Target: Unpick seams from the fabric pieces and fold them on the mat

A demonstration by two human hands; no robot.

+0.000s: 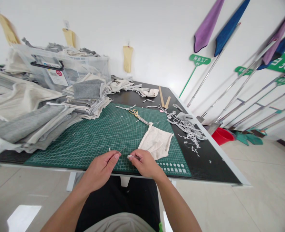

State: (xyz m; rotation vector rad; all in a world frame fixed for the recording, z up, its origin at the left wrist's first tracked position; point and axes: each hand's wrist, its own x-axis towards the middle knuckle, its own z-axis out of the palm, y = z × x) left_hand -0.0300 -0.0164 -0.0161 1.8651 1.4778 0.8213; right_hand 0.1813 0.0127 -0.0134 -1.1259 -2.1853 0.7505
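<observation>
On the green cutting mat (89, 141), right hand (144, 162) pinching cloth pouch (157, 141) corner, left hand (100, 169) fingers pinched just beside.

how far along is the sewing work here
Looks done: trimmed scraps lie piled at the mat's right, scissors set down. In hand: the right hand pinches the cream pouch corner; the left hand seems to hold a thread. Left: big fabric stacks.
</observation>
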